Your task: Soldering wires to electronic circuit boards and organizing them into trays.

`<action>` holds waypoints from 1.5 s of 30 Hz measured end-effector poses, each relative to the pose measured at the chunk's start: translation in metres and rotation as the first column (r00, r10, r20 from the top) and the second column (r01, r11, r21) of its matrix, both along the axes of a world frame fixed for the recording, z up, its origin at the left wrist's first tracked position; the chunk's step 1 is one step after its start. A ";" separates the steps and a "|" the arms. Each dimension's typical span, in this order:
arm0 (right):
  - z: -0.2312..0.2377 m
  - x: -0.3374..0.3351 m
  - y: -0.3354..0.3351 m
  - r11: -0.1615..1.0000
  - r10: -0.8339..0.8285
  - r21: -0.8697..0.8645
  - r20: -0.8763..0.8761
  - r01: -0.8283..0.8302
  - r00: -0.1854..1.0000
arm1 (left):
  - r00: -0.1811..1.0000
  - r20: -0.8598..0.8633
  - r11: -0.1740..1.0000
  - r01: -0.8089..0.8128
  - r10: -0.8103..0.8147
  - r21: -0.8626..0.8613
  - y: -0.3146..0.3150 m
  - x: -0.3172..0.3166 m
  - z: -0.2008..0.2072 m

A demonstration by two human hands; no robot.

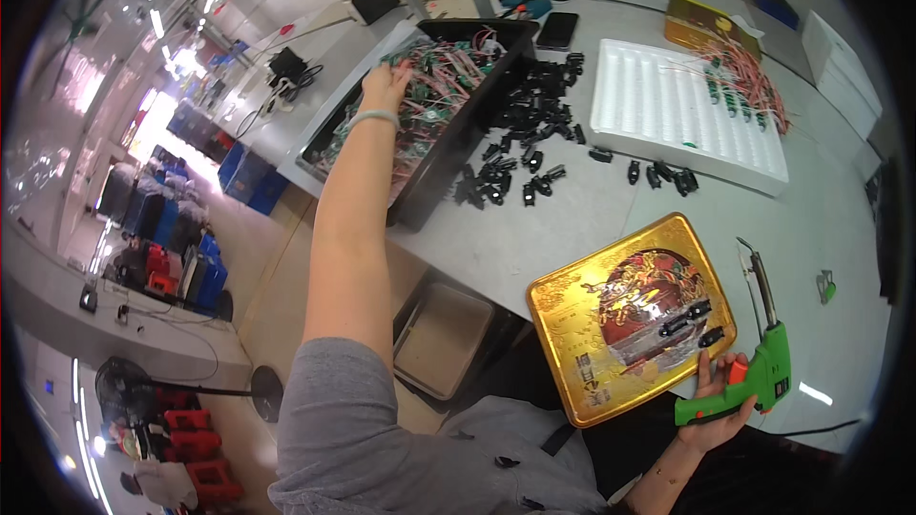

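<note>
My left hand (385,88) reaches into a long black bin (412,205) heaped with small green circuit boards with pink and red wires (448,86). Its fingers are bent down on the heap, and what they pinch is hidden. In my right hand (714,417) is a green soldering gun (771,372) with an orange trigger, its metal tip pointing up and away. Beside that hand lies a gold tin lid (572,343) with a dark red round picture. Small black plastic housings (685,319) rest on it near my right fingers.
Many black housings (534,105) are scattered right of the bin. A white foam tray (649,95) carries more wired boards (744,86) at its right end. A phone (557,30), a gold box (697,24) and a small green-handled object (826,286) lie on the table.
</note>
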State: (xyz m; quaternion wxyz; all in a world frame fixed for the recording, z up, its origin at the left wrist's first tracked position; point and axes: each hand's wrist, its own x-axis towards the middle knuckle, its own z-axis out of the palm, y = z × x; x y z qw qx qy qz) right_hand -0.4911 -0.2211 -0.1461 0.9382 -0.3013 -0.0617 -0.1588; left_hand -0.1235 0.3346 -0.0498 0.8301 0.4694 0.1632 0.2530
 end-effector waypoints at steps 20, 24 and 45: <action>-0.004 -0.003 0.002 0.990 -0.112 0.076 -0.069 0.118 0.991 | 0.856 0.167 -0.347 -0.366 -0.489 0.863 -0.377 0.037 0.009; -0.001 -0.005 0.004 0.988 -0.107 0.100 -0.100 0.117 0.989 | 0.803 0.200 -0.270 -0.406 -0.561 0.873 -0.484 0.068 -0.031; 0.007 -0.002 0.006 0.992 -0.105 0.054 -0.128 0.113 0.986 | 0.707 0.435 0.737 0.180 -0.557 0.651 -0.430 0.091 0.020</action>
